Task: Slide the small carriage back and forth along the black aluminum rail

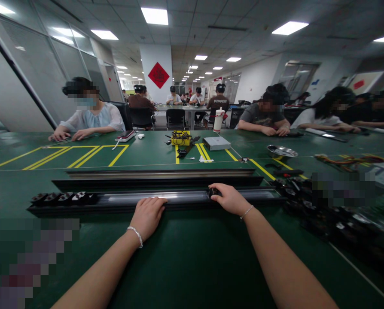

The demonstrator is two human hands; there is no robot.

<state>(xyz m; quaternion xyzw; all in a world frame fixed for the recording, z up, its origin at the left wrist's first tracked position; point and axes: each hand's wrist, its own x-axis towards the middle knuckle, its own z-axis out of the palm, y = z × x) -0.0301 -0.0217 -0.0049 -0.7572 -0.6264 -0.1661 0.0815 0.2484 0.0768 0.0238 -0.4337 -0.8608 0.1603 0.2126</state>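
Observation:
In the head view, a long black rail (182, 197) with a shiny inner channel lies across the table in front of me. My left hand (148, 218) is closed over its near edge, fingers together, around mid-length. Farther right, my right hand (228, 198) pinches a small black part (213, 192) between thumb and fingers, at the channel. Several similar black parts (65, 197) with light metal bits sit in a row at the rail's left end. Just behind it lies a second long black strip (160, 182), with another strip (160, 173) beyond.
Many loose black parts (327, 214) are heaped at right. A metal bowl (282, 151), a grey box (217, 143), a yellow block with cables (181, 138) and a white bottle (218, 120) stand farther back. Co-workers sit along the far table edge.

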